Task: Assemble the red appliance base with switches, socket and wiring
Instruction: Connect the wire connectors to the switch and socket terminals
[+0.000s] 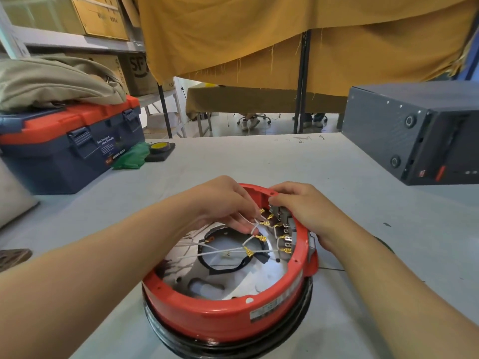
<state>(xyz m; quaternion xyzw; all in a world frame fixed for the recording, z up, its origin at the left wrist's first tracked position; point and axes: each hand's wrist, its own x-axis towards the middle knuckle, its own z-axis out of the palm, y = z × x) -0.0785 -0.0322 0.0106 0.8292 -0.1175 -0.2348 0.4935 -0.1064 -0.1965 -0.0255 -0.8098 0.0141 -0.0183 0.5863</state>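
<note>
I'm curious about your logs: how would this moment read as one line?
stage: wiring | left hand: pinching white wires | right hand: steadying red base rim | loose connectors remain

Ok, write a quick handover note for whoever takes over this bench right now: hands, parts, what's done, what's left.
Left hand: fingertips pinching thin white wires with brass spade connectors inside the round red plastic appliance base.
Right hand: bracing the rim over the grey switch and socket block, thumb outside the shell.
Base sits upside down on the grey table.
Done: block seated at the rim; several connectors appear pushed onto its terminals.
Left: at least two loose brass connectors hang mid-base, unattached; seat them, then tidy the wiring.
</note>
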